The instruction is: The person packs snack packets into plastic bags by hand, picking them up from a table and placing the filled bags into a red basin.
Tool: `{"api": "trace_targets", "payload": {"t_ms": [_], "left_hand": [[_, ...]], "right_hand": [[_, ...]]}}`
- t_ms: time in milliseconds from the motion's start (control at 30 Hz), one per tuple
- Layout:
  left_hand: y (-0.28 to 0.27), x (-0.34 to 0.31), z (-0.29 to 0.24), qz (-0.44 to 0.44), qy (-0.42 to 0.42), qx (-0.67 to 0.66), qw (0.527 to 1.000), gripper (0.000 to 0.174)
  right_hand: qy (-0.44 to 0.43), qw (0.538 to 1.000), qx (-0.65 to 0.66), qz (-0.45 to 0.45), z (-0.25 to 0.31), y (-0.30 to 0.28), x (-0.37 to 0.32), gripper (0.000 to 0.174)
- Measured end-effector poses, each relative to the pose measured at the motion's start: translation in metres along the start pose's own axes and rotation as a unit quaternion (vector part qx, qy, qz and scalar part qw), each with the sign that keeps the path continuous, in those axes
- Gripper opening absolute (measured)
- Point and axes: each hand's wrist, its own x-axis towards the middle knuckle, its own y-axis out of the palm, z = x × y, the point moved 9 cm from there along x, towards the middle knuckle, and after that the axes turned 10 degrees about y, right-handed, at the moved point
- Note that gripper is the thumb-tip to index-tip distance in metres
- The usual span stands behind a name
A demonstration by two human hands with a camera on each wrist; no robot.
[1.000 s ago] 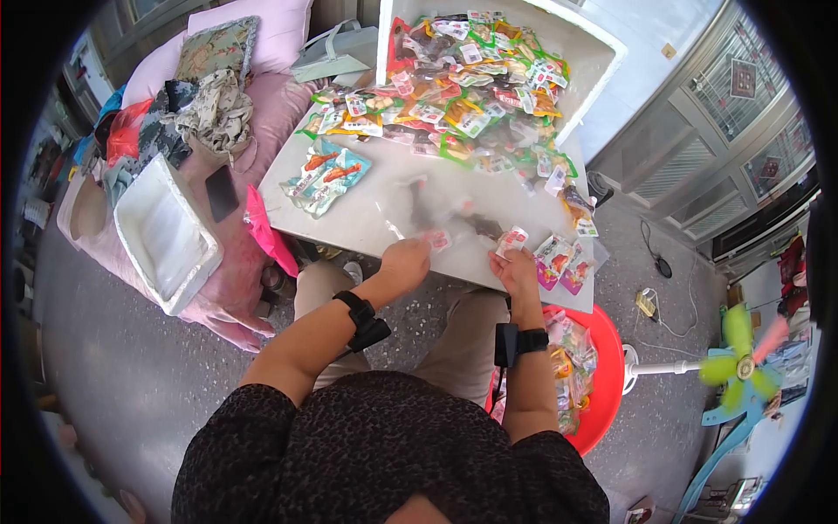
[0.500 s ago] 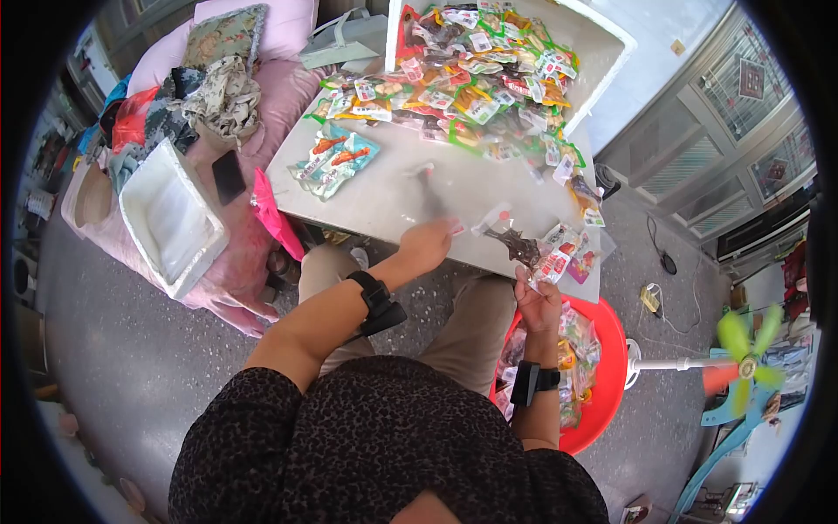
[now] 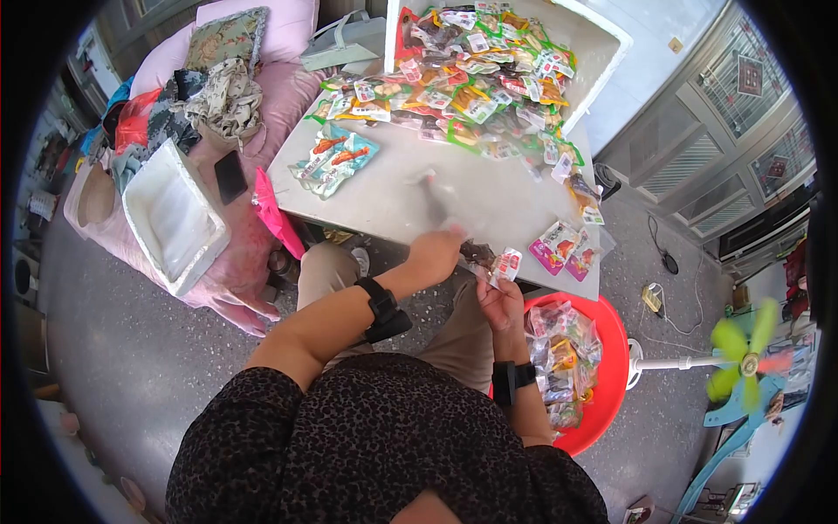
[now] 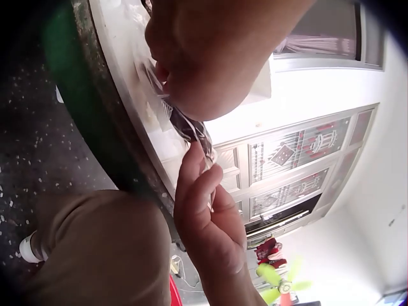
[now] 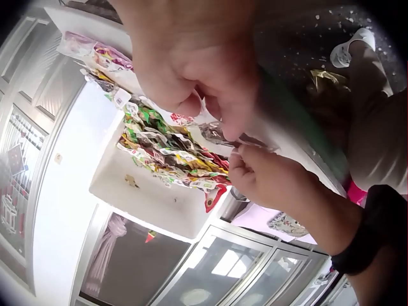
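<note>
At the table's front edge the left hand (image 3: 435, 258) pinches one end of a dark clear-wrapped packet (image 3: 477, 254). The right hand (image 3: 501, 306) grips the other end, beside its white and red label. In the right wrist view the left hand (image 5: 274, 182) has thumb and finger together on the packet's end, the right hand (image 5: 191, 76) close beside it. Two pink and white packets (image 3: 555, 248) lie at the table's right corner. A light blue packet (image 3: 335, 161) lies at the left of the table (image 3: 384, 203). Many colourful packets (image 3: 478, 105) are heaped at the back.
A white foam box (image 3: 601, 77) lies tipped behind the heap. The red basin (image 3: 617, 367) with packets stands on the floor below the right forearm. Left are a bed with another foam box (image 3: 179, 218), a phone (image 3: 230, 177) and a pink bag (image 3: 275, 218). A fan (image 3: 748, 364) spins at the right.
The right hand has moved left from the pink and white packets, bringing the dark packet with it. The left hand has shifted slightly right and now holds the packet's other end.
</note>
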Motion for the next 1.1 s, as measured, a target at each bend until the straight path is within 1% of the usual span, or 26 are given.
{"api": "trace_targets", "payload": {"t_ms": [67,100,167,200,233,267,300,400,433,533,633,733,833,933,1033,1100], "left_hand": [[-0.006,-0.002,-0.007,-0.039,0.022,0.011,0.999,0.020],[-0.006,-0.002,-0.009,-0.034,0.031,0.016,0.999,0.017],[-0.005,-0.002,-0.010,-0.025,0.050,0.028,0.998,0.011],[-0.005,-0.003,-0.007,-0.025,0.044,0.030,0.998,0.009],[-0.005,-0.004,-0.004,-0.025,0.037,0.031,0.999,0.008],[-0.005,-0.005,0.000,-0.025,0.030,0.033,0.999,0.006],[-0.008,-0.006,0.001,-0.033,0.031,0.031,0.999,0.007],[-0.015,-0.008,0.004,-0.046,0.030,0.022,0.998,0.007],[-0.014,-0.010,0.005,-0.042,0.027,0.019,0.999,0.007],[-0.010,-0.014,0.005,-0.042,0.029,0.012,0.999,0.007],[-0.009,-0.013,0.002,-0.037,0.029,0.007,0.999,0.008],[-0.009,-0.014,-0.002,-0.038,0.038,0.010,0.998,0.009],[-0.013,-0.015,-0.004,-0.042,0.041,-0.001,0.998,0.010],[-0.014,-0.015,-0.004,-0.040,0.039,-0.012,0.998,0.010],[-0.015,-0.017,-0.001,-0.053,0.036,-0.015,0.998,0.010],[-0.014,-0.016,-0.001,-0.064,0.037,-0.023,0.997,0.010]], "right_hand": [[0.011,1.000,0.016,-0.010,-0.011,0.003,0.013,0.038],[0.017,1.000,-0.006,-0.006,-0.016,0.012,0.018,0.034],[0.040,0.989,-0.133,-0.052,-0.026,0.027,0.023,0.029],[0.051,0.976,-0.197,-0.074,-0.028,0.033,0.025,0.027],[0.037,0.946,-0.296,-0.123,-0.021,0.035,0.026,0.023],[0.022,0.904,-0.392,-0.170,-0.012,0.037,0.025,0.020],[0.006,0.849,-0.482,-0.215,-0.002,0.038,0.024,0.017],[0.008,0.835,-0.524,-0.166,0.021,0.027,0.034,0.013],[0.022,0.842,-0.506,-0.184,0.021,0.020,0.035,0.010],[0.005,0.932,-0.326,-0.159,0.005,0.023,0.036,0.008],[-0.049,0.951,-0.238,-0.191,-0.012,0.014,0.037,0.006],[-0.085,0.928,-0.303,-0.199,-0.018,0.022,0.039,0.006],[0.031,0.881,-0.441,-0.170,-0.034,0.032,0.053,0.008],[0.072,0.847,-0.502,-0.160,-0.026,0.034,0.057,0.011],[0.121,0.862,-0.478,-0.121,-0.030,0.046,0.059,0.011],[0.114,0.838,-0.526,-0.090,-0.033,0.054,0.068,0.012]]}}
